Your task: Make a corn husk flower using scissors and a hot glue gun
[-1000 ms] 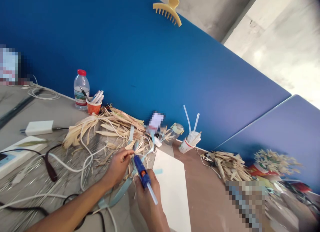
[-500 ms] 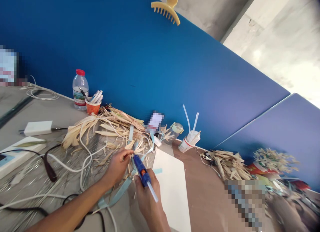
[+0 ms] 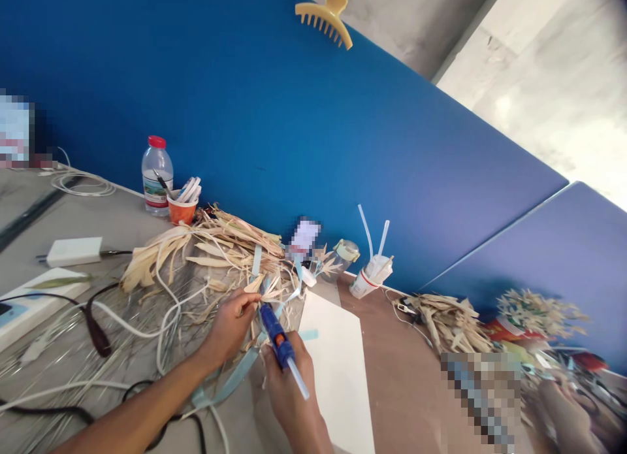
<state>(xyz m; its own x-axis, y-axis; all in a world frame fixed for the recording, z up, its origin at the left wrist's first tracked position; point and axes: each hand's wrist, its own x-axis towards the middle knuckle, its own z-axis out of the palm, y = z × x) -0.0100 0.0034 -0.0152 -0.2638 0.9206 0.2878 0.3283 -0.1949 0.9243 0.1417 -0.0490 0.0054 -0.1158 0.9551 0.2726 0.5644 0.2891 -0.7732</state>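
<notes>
My right hand [image 3: 294, 375] is wrapped round a blue glue gun [image 3: 275, 333], its nozzle end pointing away from me. A translucent glue stick [image 3: 298, 378] sticks out of the gun's rear end. Just left of the gun, my left hand [image 3: 234, 323] is closed in a pinch, thumb and forefinger close to the front of the gun. What the pinch holds is too small to make out. Pale dried husk strips [image 3: 277, 287] lie right beyond the fingertips. Below the hands runs a light blue ribbon [image 3: 238, 375].
Dried husks [image 3: 220, 238] are heaped behind my hands, with a bottle [image 3: 157, 179] and an orange cup [image 3: 182, 211] beyond. White cables [image 3: 166, 323] and thin wires cover the left. White board [image 3: 337, 375] lies right. Another person's hand [image 3: 563, 408] is at far right.
The glue gun has shifted very slightly to the left in my right hand's grip. My left hand stays in place. The other person's hand at far right has moved a little.
</notes>
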